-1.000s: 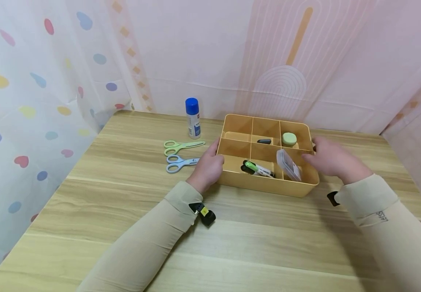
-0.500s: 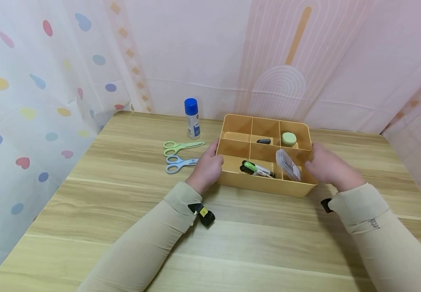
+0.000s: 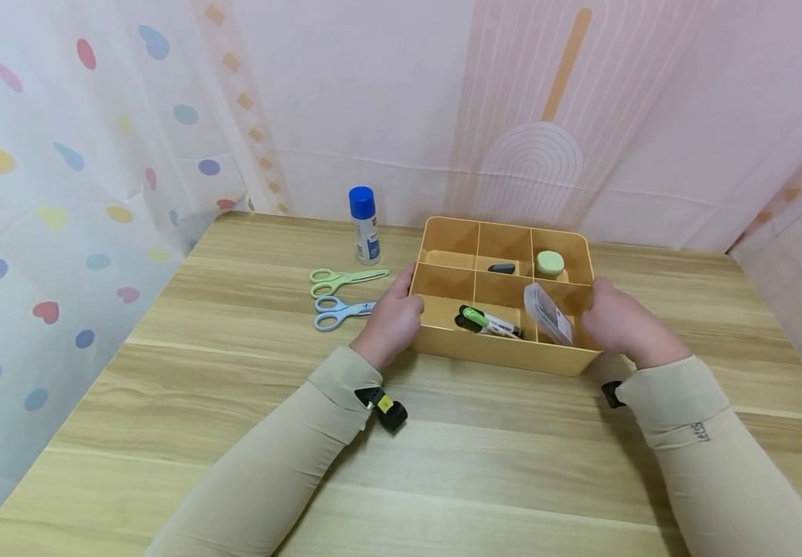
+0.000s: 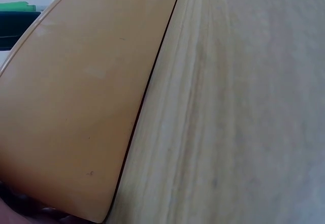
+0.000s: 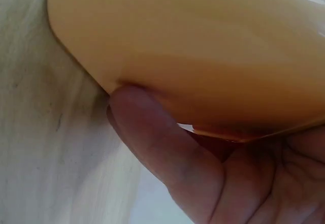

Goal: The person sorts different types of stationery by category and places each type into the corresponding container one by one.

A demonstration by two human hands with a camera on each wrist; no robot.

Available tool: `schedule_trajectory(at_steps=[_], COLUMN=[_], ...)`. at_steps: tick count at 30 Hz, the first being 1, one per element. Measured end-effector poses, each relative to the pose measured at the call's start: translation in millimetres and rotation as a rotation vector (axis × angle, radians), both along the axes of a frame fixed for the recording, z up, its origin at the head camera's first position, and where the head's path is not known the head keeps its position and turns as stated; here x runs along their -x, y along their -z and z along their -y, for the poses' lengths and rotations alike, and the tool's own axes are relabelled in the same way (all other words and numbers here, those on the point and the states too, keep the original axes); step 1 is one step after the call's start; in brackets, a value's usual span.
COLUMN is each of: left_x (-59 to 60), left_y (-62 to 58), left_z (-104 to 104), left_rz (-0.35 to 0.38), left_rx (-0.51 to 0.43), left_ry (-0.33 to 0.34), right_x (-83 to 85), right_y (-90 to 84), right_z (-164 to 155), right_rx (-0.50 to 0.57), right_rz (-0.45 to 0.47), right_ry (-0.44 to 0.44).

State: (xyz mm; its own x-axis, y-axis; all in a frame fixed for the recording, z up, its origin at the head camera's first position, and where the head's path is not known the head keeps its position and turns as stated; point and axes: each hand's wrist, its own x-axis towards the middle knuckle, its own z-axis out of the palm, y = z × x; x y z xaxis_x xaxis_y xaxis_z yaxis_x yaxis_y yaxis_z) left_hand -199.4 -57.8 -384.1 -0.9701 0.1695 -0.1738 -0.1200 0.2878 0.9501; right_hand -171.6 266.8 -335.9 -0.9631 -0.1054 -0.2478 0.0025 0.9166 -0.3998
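A yellow-orange organizer box (image 3: pixel 505 356) with several compartments rests on the table, toward the back. My left hand (image 3: pixel 388 321) grips its left end, the thumb at the rim. At the other end my right hand (image 3: pixel 622 319) holds the box; in the right wrist view one digit (image 5: pixel 152 132) lies against the outer wall low down. Inside are marker pens (image 3: pixel 489 322), one with a green cap, and a clear plastic case (image 3: pixel 548 313) leaning at a slant. The back compartments hold a small dark item (image 3: pixel 501 268) and a pale green rounded block (image 3: pixel 550 263).
Left of the box a glue stick (image 3: pixel 367 240) with a blue cap stands upright. In front of it lie green scissors (image 3: pixel 352 277) and blue scissors (image 3: pixel 338 311), the blue blades partly behind my left hand. A patterned curtain (image 3: pixel 373 100) hangs behind the wooden table (image 3: pixel 484 464).
My right hand has shifted slightly down and toward me along the box's right end, its thumb leaving the inner rim. The left hand keeps its grip; the box barely moves.
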Motion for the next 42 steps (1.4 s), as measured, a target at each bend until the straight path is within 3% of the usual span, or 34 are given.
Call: schedule_trajectory(at_steps=[6,14,20,25,29,33,38,42], left_x=[0.8,4.1,5.8,10.1,14.4,18.7,21.7,21.9], left_y=[-1.4,-4.8,-16.9,-27.7,-34.4,-37.0,-34.5,-28.9], left_z=[0.7,10.4,31.3,57.7,77.2,93.8,111.0,121.1], left_rz=[-0.006,-0.049,-0.074,-0.178,-0.239,-0.264,-0.252,-0.254], left_rx=[0.013,0.141,0.278,0.366,0.481,0.662,0.842,0.911], left_ry=[0.017,0.064,0.102,0.122,0.153,0.203,0.273,0.335], right_x=[-2.2,-3.4,-3.3,-3.9,-3.0,-2.2,-2.2,-2.6], right_y=[-0.3,1.0,3.0,2.6,2.2,2.6,2.4,1.7], right_z=[0.2,1.6,1.8,1.6,1.0,-0.2,-0.4,0.3], right_rx=[0.014,0.020,0.039,0.050,0.046,0.040,0.032,0.033], right_rz=[-0.015,-0.018,-0.015,-0.005,0.018,0.026,0.015,0.022], right_ry=[0.020,0.028,0.037,0.039,0.039,0.036,0.027,0.031])
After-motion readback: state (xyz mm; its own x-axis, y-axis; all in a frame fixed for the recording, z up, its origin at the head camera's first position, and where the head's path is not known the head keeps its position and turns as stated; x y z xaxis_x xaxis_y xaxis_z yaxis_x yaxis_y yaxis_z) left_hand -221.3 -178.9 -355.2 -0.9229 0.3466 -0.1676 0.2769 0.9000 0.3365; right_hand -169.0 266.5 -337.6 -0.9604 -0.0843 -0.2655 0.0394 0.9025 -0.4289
